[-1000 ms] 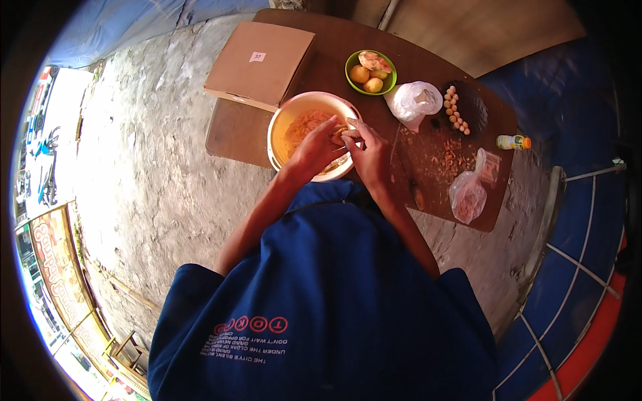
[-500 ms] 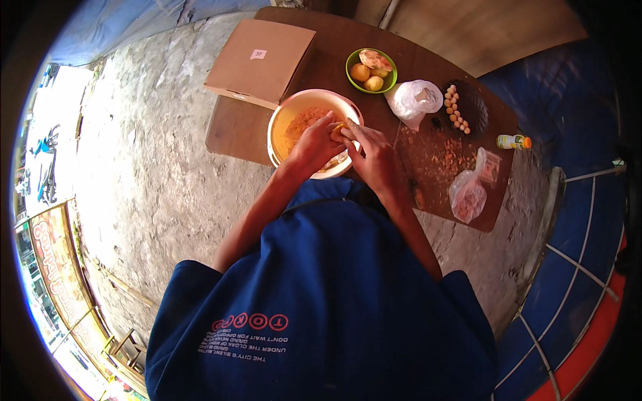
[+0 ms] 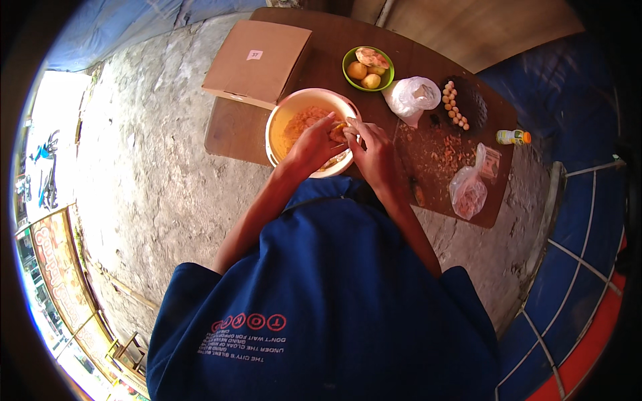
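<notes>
Both sets of fingertips pinch together on a small pale-orange lump of food (image 3: 339, 129), held just above the near rim of the wide cream-coloured round bowl (image 3: 281, 117). The left hand (image 3: 313, 142) curls over it from the bowl side; the right hand (image 3: 372, 150) closes on it from the other. The lump looks soft, moist and light, likely sticky and easily crushed, so it is best cradled at its sides with gentle pressure. Orange shredded mash (image 3: 304, 120) fills the bowl. Around it on the dark wooden board (image 3: 234, 130) lie a flat brown cardboard box (image 3: 257, 60), a small green bowl of fruit (image 3: 368, 68) and a white plastic bag (image 3: 412, 97).
</notes>
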Motion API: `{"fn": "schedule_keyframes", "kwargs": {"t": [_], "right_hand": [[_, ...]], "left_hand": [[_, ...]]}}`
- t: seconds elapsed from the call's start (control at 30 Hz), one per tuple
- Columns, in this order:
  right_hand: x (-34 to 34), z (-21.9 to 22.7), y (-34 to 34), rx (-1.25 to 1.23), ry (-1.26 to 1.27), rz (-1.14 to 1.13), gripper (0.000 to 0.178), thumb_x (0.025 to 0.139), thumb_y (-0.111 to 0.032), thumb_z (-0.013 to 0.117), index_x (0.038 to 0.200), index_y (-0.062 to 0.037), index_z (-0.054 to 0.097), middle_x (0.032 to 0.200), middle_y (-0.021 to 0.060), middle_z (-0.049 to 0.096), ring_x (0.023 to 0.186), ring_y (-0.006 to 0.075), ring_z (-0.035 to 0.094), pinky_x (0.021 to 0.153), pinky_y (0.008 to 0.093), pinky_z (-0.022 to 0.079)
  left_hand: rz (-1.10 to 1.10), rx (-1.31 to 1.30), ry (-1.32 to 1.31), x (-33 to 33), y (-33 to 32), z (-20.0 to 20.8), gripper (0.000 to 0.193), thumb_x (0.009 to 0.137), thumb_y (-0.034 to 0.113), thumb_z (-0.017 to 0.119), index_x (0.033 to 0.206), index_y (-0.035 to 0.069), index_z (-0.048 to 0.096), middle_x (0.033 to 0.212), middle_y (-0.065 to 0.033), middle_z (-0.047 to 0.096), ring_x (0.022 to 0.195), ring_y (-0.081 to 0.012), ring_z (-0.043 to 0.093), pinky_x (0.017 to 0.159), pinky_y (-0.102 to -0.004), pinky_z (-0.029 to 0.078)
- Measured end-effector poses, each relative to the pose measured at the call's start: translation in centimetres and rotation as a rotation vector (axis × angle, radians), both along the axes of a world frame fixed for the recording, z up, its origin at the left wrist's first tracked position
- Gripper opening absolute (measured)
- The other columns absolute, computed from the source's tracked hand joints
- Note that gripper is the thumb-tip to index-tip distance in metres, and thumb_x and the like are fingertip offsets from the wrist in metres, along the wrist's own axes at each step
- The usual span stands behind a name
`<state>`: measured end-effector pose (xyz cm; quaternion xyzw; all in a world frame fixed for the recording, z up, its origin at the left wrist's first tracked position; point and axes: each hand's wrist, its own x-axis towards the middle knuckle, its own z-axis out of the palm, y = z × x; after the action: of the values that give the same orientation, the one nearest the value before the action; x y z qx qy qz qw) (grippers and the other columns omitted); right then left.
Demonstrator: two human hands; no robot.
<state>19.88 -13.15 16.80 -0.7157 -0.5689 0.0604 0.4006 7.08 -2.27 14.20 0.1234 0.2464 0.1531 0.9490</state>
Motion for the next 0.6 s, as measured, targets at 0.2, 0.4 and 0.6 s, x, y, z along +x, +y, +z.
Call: {"fn": "schedule_keyframes", "kwargs": {"t": [0.2,0.4,0.6], "right_hand": [[0.10,0.10,0.40,0.020,0.131,0.011,0.030,0.086,-0.009,0.070,0.115,-0.0032,0.067,0.102,0.0146,0.069,0.096,0.0326,0.066,0.085,0.0413,0.053],[0.19,0.31,0.02,-0.039,0.193,-0.003,0.030,0.085,-0.004,0.069,0.114,-0.0008,0.068,0.101,0.0168,0.069,0.096,0.0326,0.066,0.083,0.0410,0.054],[0.67,0.46,-0.22,0.082,0.138,-0.005,0.030,0.082,-0.006,0.072,0.112,-0.0016,0.070,0.101,0.0140,0.069,0.096,0.0306,0.067,0.084,0.0384,0.054]], "left_hand": [[-0.020,0.006,-0.008,-0.14,0.01,-0.31,0.034,0.107,0.033,0.043,0.128,0.008,0.052,0.122,-0.0099,0.062,0.109,-0.0214,0.062,0.100,-0.0434,0.049],[-0.014,0.020,-0.010,-0.08,-0.15,-0.18,0.037,0.107,0.034,0.043,0.131,0.006,0.050,0.124,-0.0115,0.061,0.114,-0.0232,0.060,0.102,-0.0453,0.049],[-0.037,0.003,-0.037,-0.26,-0.19,0.57,0.039,0.106,0.034,0.043,0.132,0.005,0.049,0.123,-0.0129,0.062,0.116,-0.0254,0.061,0.102,-0.0472,0.049]]}}
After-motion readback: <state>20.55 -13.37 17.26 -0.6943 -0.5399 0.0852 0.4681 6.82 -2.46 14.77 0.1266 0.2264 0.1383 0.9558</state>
